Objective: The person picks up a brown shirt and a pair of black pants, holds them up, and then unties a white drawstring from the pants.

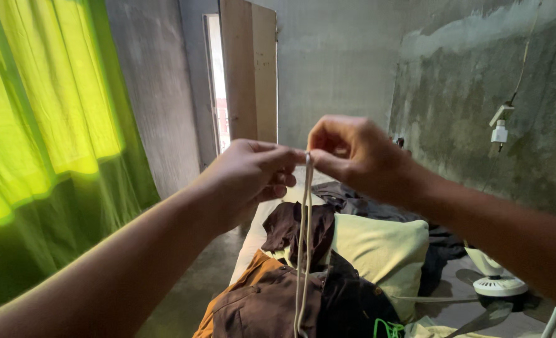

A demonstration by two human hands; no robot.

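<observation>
While both hands meet at chest height, a thin pale cord (303, 238) hangs between them.

Left hand (253, 172) and right hand (350, 153) each pinch the cord's top between thumb and fingertips, touching; its doubled strands drop over a heap of brown and black clothes (290, 294) beside a pale yellow pillow (381, 250) on the bed, green curtain (46, 125) at left.

Both forearms are bare, no sleeves, and the left hand (253, 172) and right hand (353, 153) wear nothing.

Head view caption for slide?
Both hands, left hand and right hand, pinch a pale cord above piled clothes.
</observation>
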